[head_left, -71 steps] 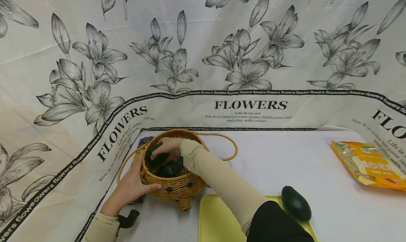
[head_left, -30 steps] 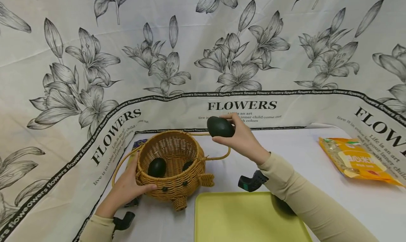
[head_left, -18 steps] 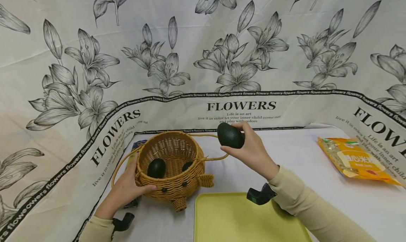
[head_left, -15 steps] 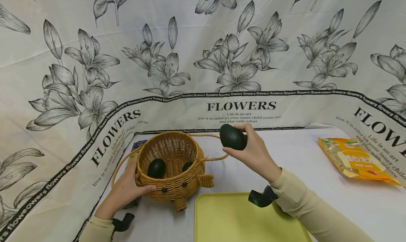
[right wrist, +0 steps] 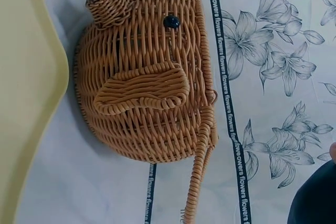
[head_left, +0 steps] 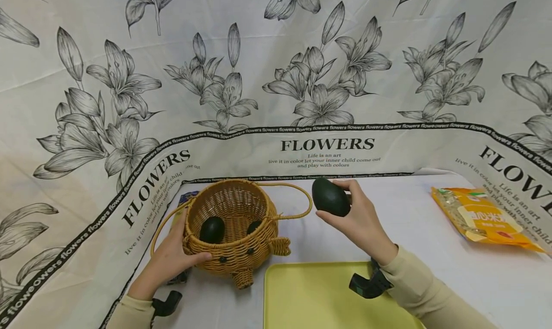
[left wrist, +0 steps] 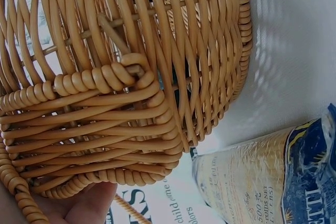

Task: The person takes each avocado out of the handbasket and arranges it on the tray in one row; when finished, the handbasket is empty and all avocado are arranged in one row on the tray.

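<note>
A wicker basket (head_left: 235, 257) shaped like an animal, with a snout and bead eyes, stands left of centre in the head view. My left hand (head_left: 168, 259) grips its left rim, thumb in front; some of those fingers (left wrist: 92, 205) show behind the wicker in the left wrist view. Inside lie two dark green avocados: one (head_left: 212, 230) near the left wall, another (head_left: 255, 227) partly hidden by the right rim. My right hand (head_left: 362, 219) holds a third avocado (head_left: 331, 197) between thumb and fingers, raised right of the basket; its dark edge (right wrist: 317, 200) shows in the right wrist view.
A yellow-green tray (head_left: 310, 290) lies at the front, partly under the right forearm. An orange food bag (head_left: 487, 219) is at the right. Behind the basket's left side lies a spaghetti packet (left wrist: 257, 174). The basket's loop handle (head_left: 297, 216) sticks out rightward. A flower-print cloth (head_left: 327, 152) hangs behind.
My right hand has come out of the basket with an avocado and moved right and slightly down, beyond the handle. The left hand stays on the rim.
</note>
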A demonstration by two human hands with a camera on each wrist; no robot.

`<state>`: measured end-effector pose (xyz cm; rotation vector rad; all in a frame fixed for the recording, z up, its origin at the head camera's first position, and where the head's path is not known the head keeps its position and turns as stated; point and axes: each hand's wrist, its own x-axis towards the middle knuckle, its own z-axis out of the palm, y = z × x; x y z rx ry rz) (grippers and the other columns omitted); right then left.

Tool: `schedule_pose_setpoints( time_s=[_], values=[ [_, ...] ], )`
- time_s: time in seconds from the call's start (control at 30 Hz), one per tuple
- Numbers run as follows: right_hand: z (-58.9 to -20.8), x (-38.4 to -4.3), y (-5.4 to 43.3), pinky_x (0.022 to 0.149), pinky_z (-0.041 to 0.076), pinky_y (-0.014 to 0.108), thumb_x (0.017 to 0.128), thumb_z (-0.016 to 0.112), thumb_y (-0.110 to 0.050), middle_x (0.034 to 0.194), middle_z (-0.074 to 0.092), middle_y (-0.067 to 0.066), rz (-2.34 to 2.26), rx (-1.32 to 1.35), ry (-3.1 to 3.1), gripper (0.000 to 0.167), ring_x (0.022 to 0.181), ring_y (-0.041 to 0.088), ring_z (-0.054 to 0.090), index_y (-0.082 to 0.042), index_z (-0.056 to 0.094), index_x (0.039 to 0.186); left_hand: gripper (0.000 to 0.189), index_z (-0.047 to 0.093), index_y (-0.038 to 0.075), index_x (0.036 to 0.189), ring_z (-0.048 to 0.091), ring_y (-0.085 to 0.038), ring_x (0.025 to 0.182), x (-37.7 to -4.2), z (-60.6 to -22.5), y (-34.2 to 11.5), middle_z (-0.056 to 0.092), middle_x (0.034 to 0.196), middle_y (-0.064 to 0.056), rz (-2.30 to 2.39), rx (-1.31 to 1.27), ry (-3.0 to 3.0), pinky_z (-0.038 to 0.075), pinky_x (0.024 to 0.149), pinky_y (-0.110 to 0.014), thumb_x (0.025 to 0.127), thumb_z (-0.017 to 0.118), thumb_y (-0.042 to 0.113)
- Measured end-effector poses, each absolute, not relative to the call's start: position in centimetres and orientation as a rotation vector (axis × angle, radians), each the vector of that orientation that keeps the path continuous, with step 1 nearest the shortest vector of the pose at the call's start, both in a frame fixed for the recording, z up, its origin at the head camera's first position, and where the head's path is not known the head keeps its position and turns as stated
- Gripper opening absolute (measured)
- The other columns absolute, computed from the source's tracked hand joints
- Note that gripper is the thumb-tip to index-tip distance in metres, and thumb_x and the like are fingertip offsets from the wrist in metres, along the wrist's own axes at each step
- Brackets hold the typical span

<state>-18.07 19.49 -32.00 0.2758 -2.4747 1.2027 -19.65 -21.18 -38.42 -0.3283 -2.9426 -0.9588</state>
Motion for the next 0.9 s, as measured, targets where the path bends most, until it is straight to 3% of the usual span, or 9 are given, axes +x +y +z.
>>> schedule_pose_setpoints(
  time_s=[0.9],
  values=[
    [-35.3, -16.1, 21.0, 0.069, 0.051, 0.029, 0.072, 0.082, -0.026, 0.118, 0.058, 0.015, 1.176, 0.141, -2.502, 0.069, 0.097, 0.027, 0.063, -0.007, 0.045, 0.127, 0.126, -0.01, 0.013, 0.152, 0.041, -0.052, 0.127, -19.5, -38.3, -21.0, 0.012, 0.155, -0.028, -0.906, -0.312, -2.956, 0.044, 0.091, -0.063, 0.07, 0.075, 0.058]
  ],
)
